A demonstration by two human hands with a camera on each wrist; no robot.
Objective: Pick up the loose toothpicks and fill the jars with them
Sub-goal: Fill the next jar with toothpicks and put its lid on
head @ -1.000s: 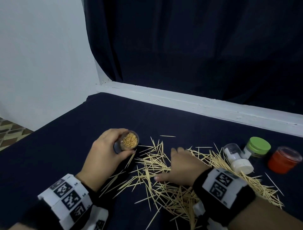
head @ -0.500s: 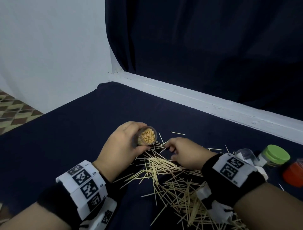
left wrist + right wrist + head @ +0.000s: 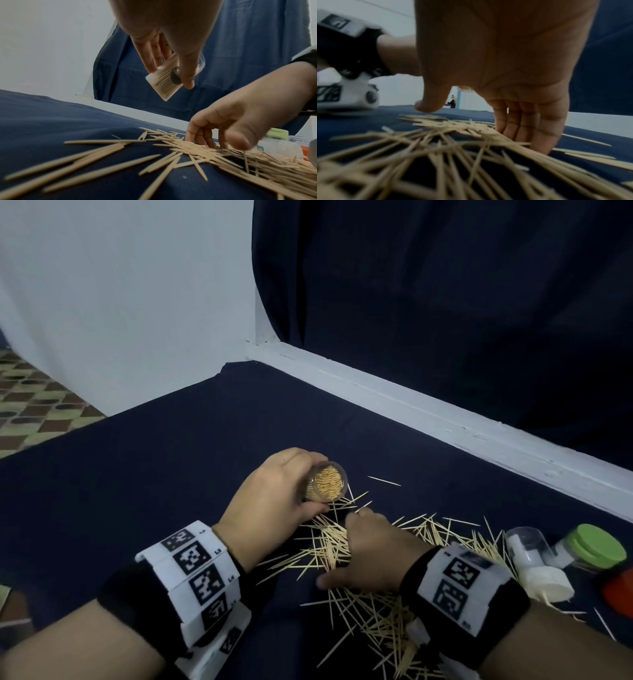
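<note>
right hand (image 3: pixel 371 549) now nearer toothpick-filled jar (image 3: pixel 327 486); dark label unreadable

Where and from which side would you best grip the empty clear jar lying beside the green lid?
Probably round its clear barrel, coming from above. The empty jar lies on its side among loose toothpicks, its white cap nearest the camera, so its rounded side faces up.

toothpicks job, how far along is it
Done: the clear jar held tilted in the left hand looks packed. In hand: the right hand has its fingers down in the loose toothpicks. Left: most of that pile, and the empty jar lying nearby.
</note>
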